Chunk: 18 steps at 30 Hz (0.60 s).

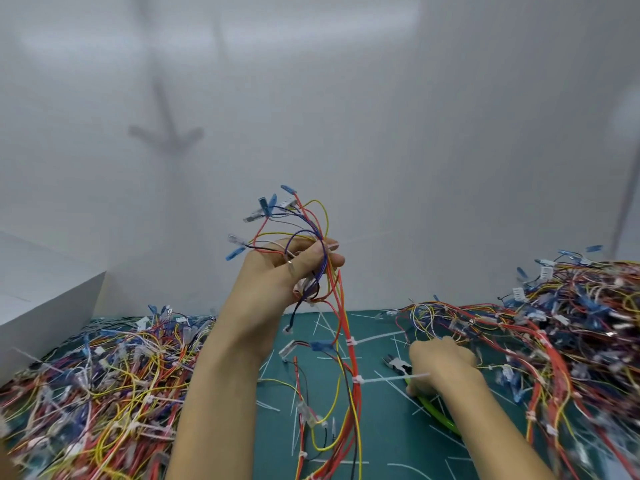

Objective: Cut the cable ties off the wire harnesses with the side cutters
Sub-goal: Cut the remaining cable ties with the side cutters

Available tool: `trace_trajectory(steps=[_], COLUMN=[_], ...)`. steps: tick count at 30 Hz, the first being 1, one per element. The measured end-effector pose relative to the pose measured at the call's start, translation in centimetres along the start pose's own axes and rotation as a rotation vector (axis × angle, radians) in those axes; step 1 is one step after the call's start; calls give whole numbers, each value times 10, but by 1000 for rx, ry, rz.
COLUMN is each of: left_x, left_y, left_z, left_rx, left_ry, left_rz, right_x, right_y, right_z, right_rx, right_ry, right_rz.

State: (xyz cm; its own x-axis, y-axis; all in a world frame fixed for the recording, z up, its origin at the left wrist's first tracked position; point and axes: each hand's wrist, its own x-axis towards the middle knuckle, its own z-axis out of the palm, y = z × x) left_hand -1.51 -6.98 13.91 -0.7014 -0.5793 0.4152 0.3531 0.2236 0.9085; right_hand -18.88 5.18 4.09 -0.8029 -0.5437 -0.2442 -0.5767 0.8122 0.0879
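Nearest the camera, at lower left, lay a heap of loose multicoloured wires [104,393] with blue terminals, backed by a white box [45,299]. The left hand [277,271] was raised above the green-matted desk [381,445], fingers clenched round the top of a red-and-yellow wire harness [341,306] that hung down to the desk. Two white cable ties [350,341] bound its trunk, their tails pointing right. Short white tie offcuts [325,327] littered the mat. The right hand [440,365], low on the desk, gripped the green-handled side cutters [398,364], whose head pointed left, just beside the lower tie's tail. Further right rose a tangled pile of tied harnesses [571,323].
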Motion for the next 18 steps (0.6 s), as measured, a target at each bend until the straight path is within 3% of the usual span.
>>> trace_trajectory(steps=[18], left_x=[0], left_y=[-1], left_z=[-13], left_rx=[116], left_ry=[13], left_rz=[-65], right_x=[9], right_y=[-20], right_z=[-7], right_rx=[279], right_ry=[324], right_rz=[-6])
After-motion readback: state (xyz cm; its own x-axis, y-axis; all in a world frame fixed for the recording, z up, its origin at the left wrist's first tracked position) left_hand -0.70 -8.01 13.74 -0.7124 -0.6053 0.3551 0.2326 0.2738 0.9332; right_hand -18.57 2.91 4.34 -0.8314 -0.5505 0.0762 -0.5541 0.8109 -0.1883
